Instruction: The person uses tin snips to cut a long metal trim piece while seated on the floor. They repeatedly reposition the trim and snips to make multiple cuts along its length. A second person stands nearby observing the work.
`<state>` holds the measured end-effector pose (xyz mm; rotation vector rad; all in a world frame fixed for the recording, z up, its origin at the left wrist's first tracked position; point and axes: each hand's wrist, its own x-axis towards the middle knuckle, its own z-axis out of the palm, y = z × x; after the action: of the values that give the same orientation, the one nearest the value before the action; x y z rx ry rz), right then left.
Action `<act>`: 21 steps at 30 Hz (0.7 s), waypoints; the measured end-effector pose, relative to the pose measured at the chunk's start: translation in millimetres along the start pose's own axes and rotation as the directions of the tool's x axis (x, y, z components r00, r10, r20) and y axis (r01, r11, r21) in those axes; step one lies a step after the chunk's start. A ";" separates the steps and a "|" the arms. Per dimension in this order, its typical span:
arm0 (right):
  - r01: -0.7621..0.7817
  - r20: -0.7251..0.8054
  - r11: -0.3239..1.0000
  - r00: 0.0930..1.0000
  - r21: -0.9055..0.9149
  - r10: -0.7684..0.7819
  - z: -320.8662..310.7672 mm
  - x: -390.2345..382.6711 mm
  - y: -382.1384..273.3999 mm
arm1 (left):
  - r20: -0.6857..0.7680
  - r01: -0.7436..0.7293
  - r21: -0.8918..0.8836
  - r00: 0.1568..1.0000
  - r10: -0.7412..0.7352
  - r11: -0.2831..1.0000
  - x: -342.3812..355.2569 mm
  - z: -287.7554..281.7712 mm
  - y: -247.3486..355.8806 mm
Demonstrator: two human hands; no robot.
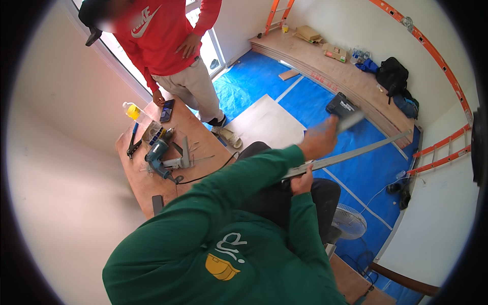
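My left hand [320, 140], its arm crossing my body in a green sleeve, is closed around a pale grey flat piece [352, 121]. Motion smears that piece, so its kind cannot be told. Below it, my right hand [303, 181] grips a long, thin grey metal strip [351, 154] near its closer end, by my knees. From there the strip slants up to the right, its far end over the blue-sheeted floor.
A wooden worktop [152, 178] at left carries a power drill [157, 155], a hand riveter [133, 142], a bottle and a phone [166, 110]. A person in a red top [168, 35] stands behind it. A fan [349, 222], stacked boards [325, 71] and an orange ladder [442, 56] stand to the right.
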<state>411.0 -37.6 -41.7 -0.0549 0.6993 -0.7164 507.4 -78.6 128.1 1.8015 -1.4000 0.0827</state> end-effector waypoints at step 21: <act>-0.068 0.122 0.997 0.990 0.027 0.064 2.1 0.0 -5.1 | -0.467 0.011 -0.810 0.591 -0.657 0.586 -196.7 -401.1 4.4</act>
<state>409.2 -41.9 -38.6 -0.0463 0.5712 -0.6545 597.0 327.6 291.2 1.0667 -0.2937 0.0021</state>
